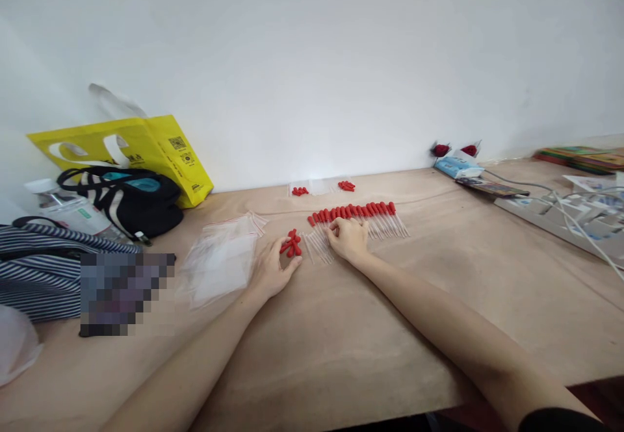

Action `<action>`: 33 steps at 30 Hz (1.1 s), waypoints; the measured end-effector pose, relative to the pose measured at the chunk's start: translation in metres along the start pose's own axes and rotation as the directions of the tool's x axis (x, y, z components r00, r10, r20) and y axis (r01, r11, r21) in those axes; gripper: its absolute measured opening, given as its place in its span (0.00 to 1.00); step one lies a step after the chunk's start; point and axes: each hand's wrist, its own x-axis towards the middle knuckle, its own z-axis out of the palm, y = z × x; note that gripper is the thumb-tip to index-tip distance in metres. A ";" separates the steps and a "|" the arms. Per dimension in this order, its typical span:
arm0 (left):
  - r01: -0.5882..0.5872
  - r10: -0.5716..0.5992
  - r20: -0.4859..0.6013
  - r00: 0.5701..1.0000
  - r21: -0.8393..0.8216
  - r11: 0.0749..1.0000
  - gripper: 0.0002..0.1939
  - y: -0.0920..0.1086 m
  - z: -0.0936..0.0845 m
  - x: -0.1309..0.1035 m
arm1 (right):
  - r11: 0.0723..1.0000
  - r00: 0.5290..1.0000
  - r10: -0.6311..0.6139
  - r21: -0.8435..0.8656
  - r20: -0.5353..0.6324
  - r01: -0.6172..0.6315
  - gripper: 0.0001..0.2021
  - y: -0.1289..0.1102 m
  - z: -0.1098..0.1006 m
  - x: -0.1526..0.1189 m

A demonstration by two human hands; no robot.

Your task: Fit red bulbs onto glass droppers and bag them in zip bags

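Observation:
Beside a small pile of red rubber bulbs (292,245), my left hand (273,268) rests on the table with thumb and fingers apart around the pile. My right hand (349,237) is bent over the row of droppers (380,221), its fingers closed together. What sits between those fingertips is hidden. The droppers are clear thin tubes with red bulbs on their far ends, laid side by side. Several bare clear tubes (319,247) lie between my two hands, without bulbs.
Clear zip bags (221,256) lie left of my left hand. At the wall, another clear bag (319,187) has red bulbs (346,186) on it. A yellow bag (160,152), black bag (156,204) and striped cloth (43,269) stand left. Tissue pack (459,165) and cables (575,221) are right.

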 end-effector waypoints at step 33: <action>-0.133 0.134 -0.040 0.990 0.019 0.991 0.15 -0.010 -0.003 0.010 | 0.928 0.915 -0.371 0.014 0.158 0.373 0.11 -0.027 -0.003 -0.038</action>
